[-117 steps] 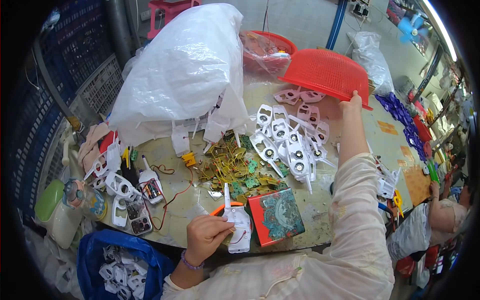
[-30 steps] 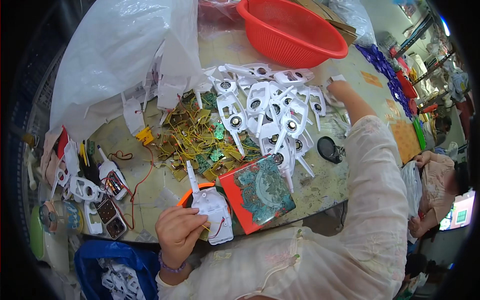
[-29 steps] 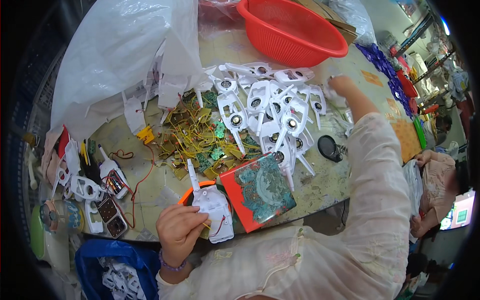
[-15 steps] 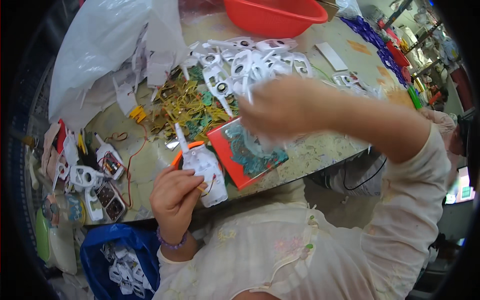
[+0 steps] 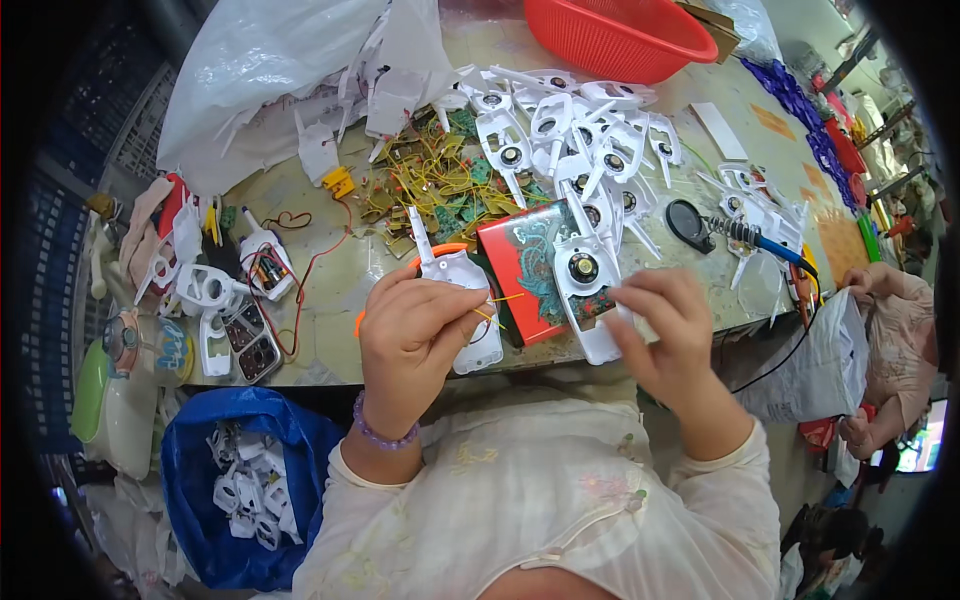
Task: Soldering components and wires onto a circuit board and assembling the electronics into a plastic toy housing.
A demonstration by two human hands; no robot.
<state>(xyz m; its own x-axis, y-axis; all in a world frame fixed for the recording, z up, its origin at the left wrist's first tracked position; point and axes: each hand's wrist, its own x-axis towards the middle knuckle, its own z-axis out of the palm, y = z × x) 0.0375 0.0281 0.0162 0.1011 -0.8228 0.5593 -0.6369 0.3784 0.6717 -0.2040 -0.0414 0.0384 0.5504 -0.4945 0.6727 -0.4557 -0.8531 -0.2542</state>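
My left hand (image 5: 420,325) is closed with thumb and fingertips pinching thin yellow wires (image 5: 507,297). Partly beneath it lies a white plastic shell (image 5: 458,270) with a narrow antenna-like stem, beside an orange ring (image 5: 362,322). A second white shell, fitted with a round black speaker (image 5: 583,267), rests across a red box with a teal pattern (image 5: 500,250). Just right of that shell hovers my right hand (image 5: 668,325), thumb and fingers apart and slightly blurred. It appears to hold nothing.
Behind are heaped white shells (image 5: 560,120) and small green boards with yellow wires (image 5: 440,180). A soldering iron (image 5: 765,243) lies at right near a round black container (image 5: 688,222). A red basin (image 5: 625,40) stands at the back, a blue bag (image 5: 190,470) below left. Another person's arm (image 5: 895,330) shows far right.
My right hand has come down and back from over the heap. The speaker shell now lies on the red box. My left hand stays at the other shell; the view has shifted.
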